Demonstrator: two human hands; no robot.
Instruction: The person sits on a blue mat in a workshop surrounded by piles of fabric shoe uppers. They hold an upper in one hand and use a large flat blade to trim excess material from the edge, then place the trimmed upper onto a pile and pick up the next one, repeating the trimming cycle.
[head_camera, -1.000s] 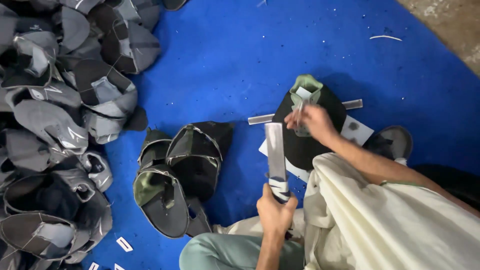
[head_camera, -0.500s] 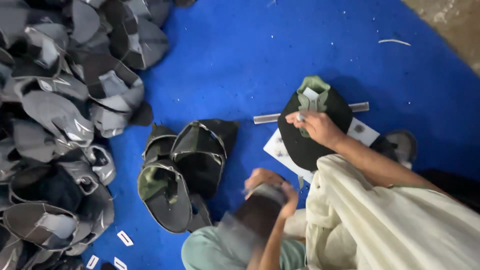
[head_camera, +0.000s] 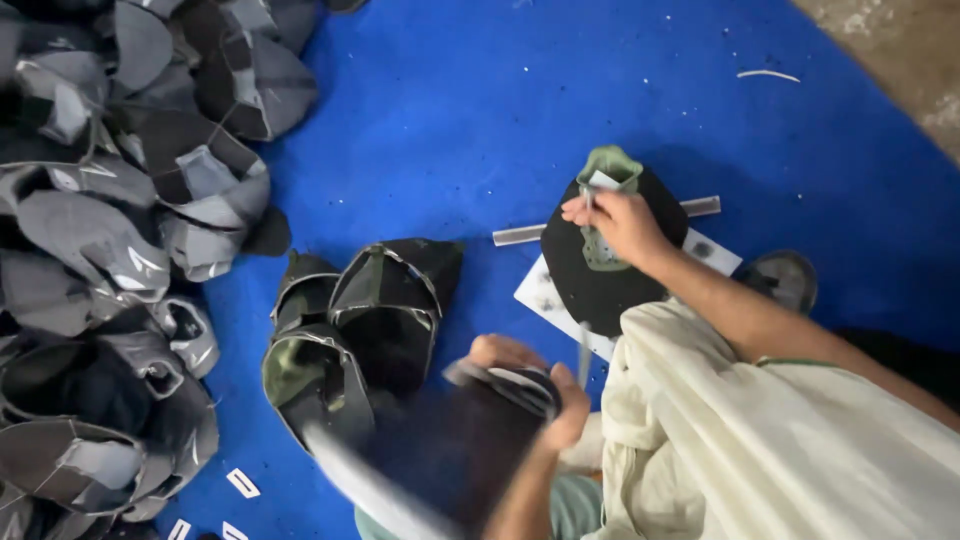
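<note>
Head view, looking down at a blue mat (head_camera: 480, 130). Left hand (head_camera: 530, 385) at 6 o'clock, fingers curled around a dark sandal sole (head_camera: 440, 455), blurred by motion, its long edge running toward 7 o'clock; grip closed on its upper end. Right hand (head_camera: 620, 225) at about 2 o'clock from the left hand, fingers pinched narrow on a small thin tool (head_camera: 590, 200); exact kind cannot be told. That hand rests on a green strap piece (head_camera: 605, 170), which sits on a black rounded sole piece (head_camera: 610, 285). Under the black piece lies a white board (head_camera: 545, 295), and a grey metal bar (head_camera: 525, 236) sticks out at 9 o'clock from it. Just beside the left hand, at 9 o'clock, a small stack of finished dark sandals (head_camera: 370, 310) with green-lined straps. Far at 9 to 11 o'clock, a big heap of grey-black sandals (head_camera: 110, 250). Small white tags (head_camera: 243, 483) on the mat at 7 o'clock. Cream sleeve (head_camera: 760, 440) fills 4 o'clock. Round dark lid-like object (head_camera: 785, 278) at 3 o'clock, partly hidden.
</note>
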